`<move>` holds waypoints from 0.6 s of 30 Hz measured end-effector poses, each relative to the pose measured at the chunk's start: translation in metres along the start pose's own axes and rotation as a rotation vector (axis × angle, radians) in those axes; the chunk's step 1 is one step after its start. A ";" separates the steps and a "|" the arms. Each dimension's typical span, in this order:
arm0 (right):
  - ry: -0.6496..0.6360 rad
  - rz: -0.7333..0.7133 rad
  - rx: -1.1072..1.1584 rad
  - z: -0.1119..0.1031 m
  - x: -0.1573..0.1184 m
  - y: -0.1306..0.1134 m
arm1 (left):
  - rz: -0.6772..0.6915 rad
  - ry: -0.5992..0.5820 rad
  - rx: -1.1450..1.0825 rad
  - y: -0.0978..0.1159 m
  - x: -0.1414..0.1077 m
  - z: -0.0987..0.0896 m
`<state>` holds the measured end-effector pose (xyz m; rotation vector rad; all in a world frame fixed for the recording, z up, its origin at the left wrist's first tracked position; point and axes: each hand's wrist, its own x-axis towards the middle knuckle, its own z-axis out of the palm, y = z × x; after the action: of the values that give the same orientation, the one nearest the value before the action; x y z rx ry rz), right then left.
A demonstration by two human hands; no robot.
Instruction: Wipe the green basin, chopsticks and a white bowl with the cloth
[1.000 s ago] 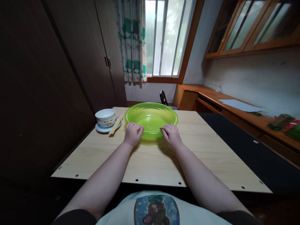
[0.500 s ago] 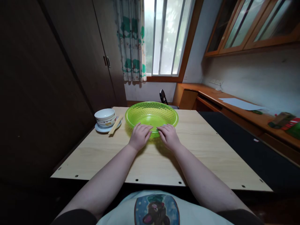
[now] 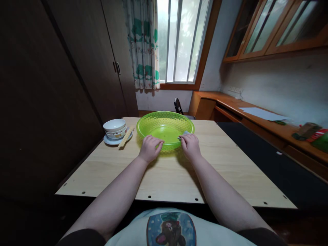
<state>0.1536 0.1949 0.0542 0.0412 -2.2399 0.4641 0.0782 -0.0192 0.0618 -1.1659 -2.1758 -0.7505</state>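
Observation:
A translucent green plastic basin (image 3: 165,131) with a dimpled wall stands on the wooden table in front of me. My left hand (image 3: 150,149) is at its near left rim, fingers over the edge and thumb close to them, gripping the rim. At the near right rim, my right hand (image 3: 190,145) is closed around a small pale grey-blue cloth (image 3: 186,132), of which only a bit pokes out above the fingers. Most of the cloth is hidden by the hand.
Stacked white bowls (image 3: 114,127) sit on a pale plate (image 3: 109,140) at the table's left, with wooden chopsticks (image 3: 126,137) resting on the plate's edge. A dark folding chair (image 3: 178,105) stands behind the table (image 3: 169,177). Along the right wall runs a wooden desk (image 3: 230,102) with paper on it.
My right hand has slid right along the basin's near rim, taking the cloth with it. My left hand has shifted slightly left. The basin has barely moved.

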 end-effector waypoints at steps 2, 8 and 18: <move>-0.003 -0.013 0.021 0.000 -0.001 -0.002 | -0.013 0.013 0.002 -0.001 0.000 0.001; -0.101 -0.137 0.048 -0.001 -0.004 -0.019 | -0.057 0.022 0.011 -0.004 0.000 0.000; -0.001 -0.009 -0.018 0.000 0.000 -0.002 | -0.068 0.020 0.005 -0.009 0.000 -0.001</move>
<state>0.1543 0.1928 0.0553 0.0421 -2.2437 0.4391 0.0711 -0.0240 0.0609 -1.0822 -2.2094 -0.7818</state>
